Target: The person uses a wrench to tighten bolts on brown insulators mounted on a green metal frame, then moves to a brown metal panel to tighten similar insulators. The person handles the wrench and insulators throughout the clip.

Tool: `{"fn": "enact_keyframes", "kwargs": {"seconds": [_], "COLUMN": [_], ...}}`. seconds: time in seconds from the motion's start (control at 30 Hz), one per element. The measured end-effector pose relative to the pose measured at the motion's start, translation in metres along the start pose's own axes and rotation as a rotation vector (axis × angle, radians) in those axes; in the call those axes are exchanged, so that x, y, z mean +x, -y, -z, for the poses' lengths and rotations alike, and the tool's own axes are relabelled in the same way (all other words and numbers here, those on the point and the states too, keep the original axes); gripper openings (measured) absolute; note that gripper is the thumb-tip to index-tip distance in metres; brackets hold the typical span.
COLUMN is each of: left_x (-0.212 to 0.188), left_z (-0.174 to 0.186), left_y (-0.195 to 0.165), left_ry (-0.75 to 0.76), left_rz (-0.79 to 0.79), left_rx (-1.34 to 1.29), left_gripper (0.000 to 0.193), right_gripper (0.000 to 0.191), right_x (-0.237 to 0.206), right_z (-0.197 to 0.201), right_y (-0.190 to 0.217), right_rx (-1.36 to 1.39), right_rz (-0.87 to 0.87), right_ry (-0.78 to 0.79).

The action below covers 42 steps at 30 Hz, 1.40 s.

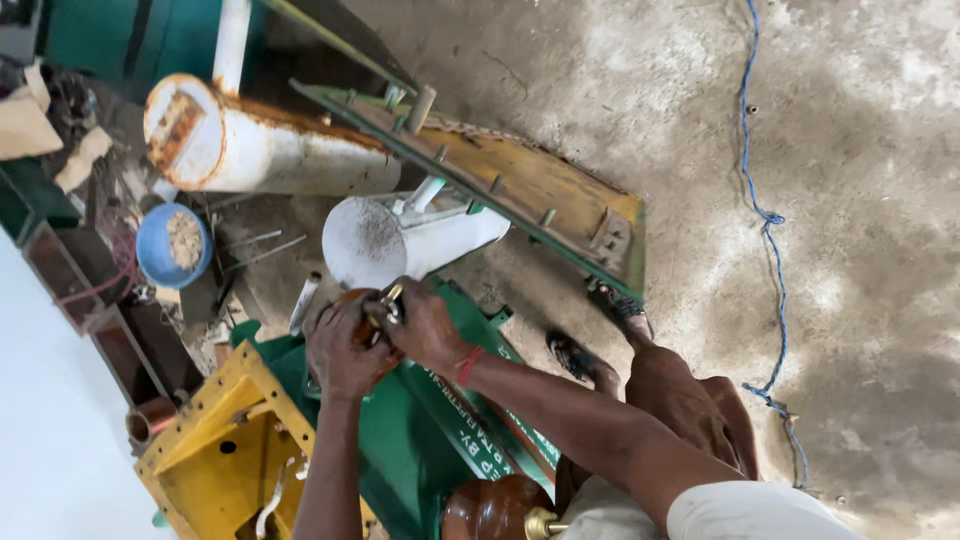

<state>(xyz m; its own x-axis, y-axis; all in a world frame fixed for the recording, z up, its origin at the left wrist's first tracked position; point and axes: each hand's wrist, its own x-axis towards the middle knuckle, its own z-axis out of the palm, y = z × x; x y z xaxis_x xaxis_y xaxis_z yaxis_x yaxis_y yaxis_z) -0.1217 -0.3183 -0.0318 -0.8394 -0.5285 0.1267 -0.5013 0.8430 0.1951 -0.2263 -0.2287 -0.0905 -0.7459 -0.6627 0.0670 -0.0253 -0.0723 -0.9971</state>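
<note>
My left hand [345,350] wraps over a round reddish-brown part [352,300] on top of a green machine body [400,440]. My right hand [425,322], a red band at its wrist, pinches a small brass fitting [391,297] on that same part. Both hands touch each other over the part, and most of it is hidden under them. A white cone-shaped hopper [385,240] lies just beyond the hands.
A yellow metal frame [215,440] sits left of the green body. A rusty white cylinder [260,145], a blue bowl [165,245], a yellow-and-green chute [520,185], a second brown round part [495,510] and a blue cord [765,215] on the concrete floor surround me.
</note>
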Motion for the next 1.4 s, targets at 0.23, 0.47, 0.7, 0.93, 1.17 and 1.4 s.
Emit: {"fn": "enact_keyframes", "kwargs": {"seconds": [0.23, 0.47, 0.7, 0.93, 1.17, 1.4], "left_x": [0.004, 0.005, 0.003, 0.0, 0.004, 0.006], "left_z": [0.006, 0.005, 0.0, -0.002, 0.011, 0.016], "left_y": [-0.016, -0.017, -0.009, -0.005, 0.0, 0.005], "left_ry": [-0.011, -0.002, -0.002, 0.028, 0.022, -0.013], "left_rz": [-0.06, -0.055, -0.084, -0.085, -0.031, -0.02], "left_rx": [0.02, 0.035, 0.059, 0.02, 0.002, -0.074], "left_gripper": [0.046, 0.047, 0.048, 0.045, 0.048, 0.048], "right_gripper": [0.053, 0.058, 0.033, 0.032, 0.031, 0.009], "right_x": [0.004, -0.058, -0.036, 0.019, 0.09, 0.116], "right_z": [0.097, 0.146, 0.121, 0.096, 0.076, 0.048], "right_y": [-0.051, -0.113, -0.112, -0.104, -0.069, -0.064], "right_rx": [0.277, -0.57, -0.401, -0.154, -0.031, -0.127], "right_rz": [-0.611, -0.763, -0.473, -0.078, 0.078, 0.619], "right_ry": [0.444, 1.08, 0.84, 0.584, 0.849, 0.895]}}
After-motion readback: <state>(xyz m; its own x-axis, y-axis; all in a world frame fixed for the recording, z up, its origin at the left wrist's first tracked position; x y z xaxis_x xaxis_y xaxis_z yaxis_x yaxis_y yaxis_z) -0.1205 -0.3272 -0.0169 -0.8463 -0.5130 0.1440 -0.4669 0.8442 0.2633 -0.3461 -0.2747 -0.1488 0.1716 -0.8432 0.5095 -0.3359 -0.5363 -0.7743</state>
